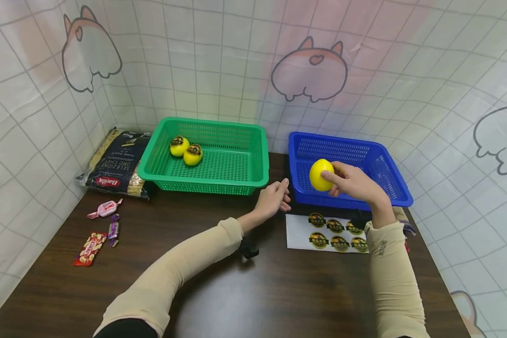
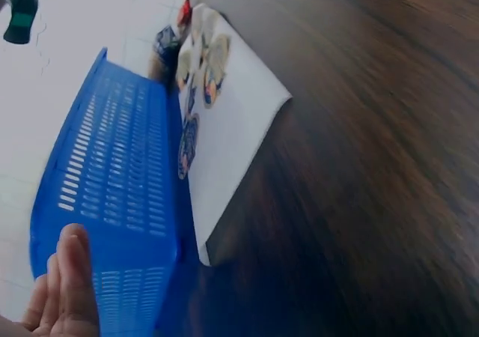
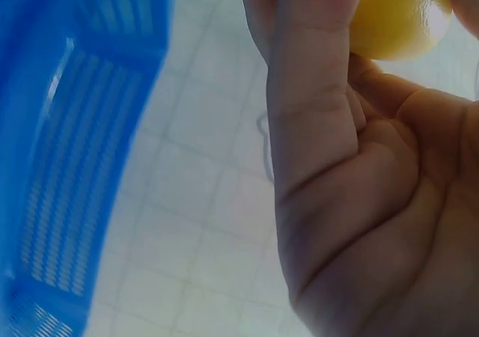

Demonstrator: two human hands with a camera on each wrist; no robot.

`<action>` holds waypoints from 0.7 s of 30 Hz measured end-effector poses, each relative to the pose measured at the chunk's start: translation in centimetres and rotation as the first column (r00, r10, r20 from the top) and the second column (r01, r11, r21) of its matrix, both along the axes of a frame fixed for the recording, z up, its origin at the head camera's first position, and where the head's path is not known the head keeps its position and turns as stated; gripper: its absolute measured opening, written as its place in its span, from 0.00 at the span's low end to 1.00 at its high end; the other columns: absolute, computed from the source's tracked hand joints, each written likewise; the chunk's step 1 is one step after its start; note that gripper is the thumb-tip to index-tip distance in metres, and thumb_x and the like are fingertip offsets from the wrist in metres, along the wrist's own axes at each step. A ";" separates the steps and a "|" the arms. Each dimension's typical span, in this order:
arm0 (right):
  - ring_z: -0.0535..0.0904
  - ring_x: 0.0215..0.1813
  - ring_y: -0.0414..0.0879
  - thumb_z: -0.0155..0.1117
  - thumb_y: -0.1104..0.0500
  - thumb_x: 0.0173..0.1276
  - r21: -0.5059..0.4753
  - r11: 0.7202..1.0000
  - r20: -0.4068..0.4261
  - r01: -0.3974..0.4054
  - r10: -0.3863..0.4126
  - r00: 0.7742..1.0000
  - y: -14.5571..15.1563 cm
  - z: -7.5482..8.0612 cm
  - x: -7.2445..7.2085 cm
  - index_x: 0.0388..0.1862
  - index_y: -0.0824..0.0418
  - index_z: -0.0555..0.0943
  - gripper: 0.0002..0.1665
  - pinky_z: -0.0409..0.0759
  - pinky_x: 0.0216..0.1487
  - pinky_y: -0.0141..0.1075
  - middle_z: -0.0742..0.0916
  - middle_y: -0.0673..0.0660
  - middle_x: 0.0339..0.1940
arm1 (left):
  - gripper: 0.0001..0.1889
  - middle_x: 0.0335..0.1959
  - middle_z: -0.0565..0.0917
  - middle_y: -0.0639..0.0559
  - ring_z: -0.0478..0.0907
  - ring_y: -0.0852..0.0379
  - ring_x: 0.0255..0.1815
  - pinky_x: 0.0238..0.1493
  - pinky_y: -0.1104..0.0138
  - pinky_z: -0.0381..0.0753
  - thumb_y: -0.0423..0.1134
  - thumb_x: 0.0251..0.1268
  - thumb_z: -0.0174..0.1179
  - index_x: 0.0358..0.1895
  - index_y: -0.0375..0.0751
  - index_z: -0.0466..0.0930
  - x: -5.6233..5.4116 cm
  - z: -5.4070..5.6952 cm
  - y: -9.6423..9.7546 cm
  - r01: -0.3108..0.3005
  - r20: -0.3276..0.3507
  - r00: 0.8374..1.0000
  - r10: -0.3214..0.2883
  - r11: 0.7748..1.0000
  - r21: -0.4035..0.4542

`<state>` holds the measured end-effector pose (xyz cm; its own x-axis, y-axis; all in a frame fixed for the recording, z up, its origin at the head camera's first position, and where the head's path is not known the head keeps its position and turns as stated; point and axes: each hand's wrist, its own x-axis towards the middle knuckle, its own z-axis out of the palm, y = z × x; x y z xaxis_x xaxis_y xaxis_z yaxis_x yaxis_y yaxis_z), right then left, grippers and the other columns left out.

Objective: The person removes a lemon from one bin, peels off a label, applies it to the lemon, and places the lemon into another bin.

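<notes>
My right hand [image 1: 355, 182] pinches a yellow lemon [image 1: 320, 174] between thumb and fingers, above the blue basket [image 1: 395, 188]. In the right wrist view the lemon [image 3: 404, 15] shows at the top edge, with the fingers round it. No sticker shows on its visible side. My left hand [image 1: 273, 199], holding nothing, hovers between the two baskets with loosely bent fingers. Its thumb [image 2: 75, 269] appears close to the blue basket [image 2: 112, 150] in the left wrist view; whether they touch I cannot tell. Two lemons [image 1: 192, 155] with black-and-gold stickers lie in the green basket [image 1: 259, 159].
A white sheet of round stickers [image 1: 297, 234] lies before the blue basket, partly behind my right wrist. At the left are a pasta bag [image 1: 118, 159], a pink wrapped candy [image 1: 105, 208], a purple one [image 1: 113, 230] and a red packet [image 1: 90, 249]. A tiled-pattern curtain [image 1: 219, 56] hangs behind.
</notes>
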<state>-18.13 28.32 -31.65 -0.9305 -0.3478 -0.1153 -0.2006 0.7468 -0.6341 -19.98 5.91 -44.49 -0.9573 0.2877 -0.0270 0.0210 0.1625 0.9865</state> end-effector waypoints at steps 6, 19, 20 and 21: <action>0.85 0.30 0.45 0.51 0.42 0.78 -0.069 0.998 0.020 -0.009 0.011 1.000 -2.0 -3.1 2.1 0.62 0.60 0.72 0.27 0.87 0.39 0.39 0.87 0.63 0.42 | 0.27 0.43 0.85 0.36 0.88 0.51 0.29 0.40 0.55 0.90 0.60 0.78 0.45 0.53 0.37 0.76 1.9 1.0 -1.3 0.107 -0.102 0.989 -0.105 0.994 0.022; 0.89 0.37 0.60 0.53 0.43 0.77 -0.229 0.973 0.179 -0.009 0.052 0.983 -4.0 -9.2 4.2 0.65 0.65 0.71 0.31 0.90 0.41 0.50 0.87 0.67 0.45 | 0.24 0.54 0.82 0.34 0.88 0.55 0.38 0.53 0.54 0.88 0.49 0.78 0.50 0.65 0.35 0.69 2.5 -1.5 -2.7 0.365 0.199 0.890 -0.410 0.903 0.224; 0.89 0.38 0.60 0.53 0.43 0.78 -0.223 0.975 0.191 -0.015 0.059 0.980 -3.8 -9.4 4.3 0.66 0.66 0.71 0.32 0.90 0.41 0.50 0.87 0.68 0.47 | 0.24 0.53 0.81 0.35 0.88 0.54 0.38 0.52 0.56 0.88 0.49 0.79 0.49 0.65 0.34 0.70 2.4 -1.9 -2.8 0.377 0.223 0.877 -0.426 0.897 0.230; 0.89 0.38 0.60 0.52 0.43 0.78 -0.211 0.977 0.196 -0.008 0.051 0.979 -3.5 -9.5 4.3 0.66 0.66 0.71 0.32 0.90 0.41 0.49 0.87 0.68 0.48 | 0.24 0.51 0.81 0.37 0.88 0.53 0.38 0.51 0.57 0.89 0.49 0.79 0.49 0.64 0.34 0.70 2.3 -2.2 -2.9 0.386 0.245 0.865 -0.439 0.892 0.235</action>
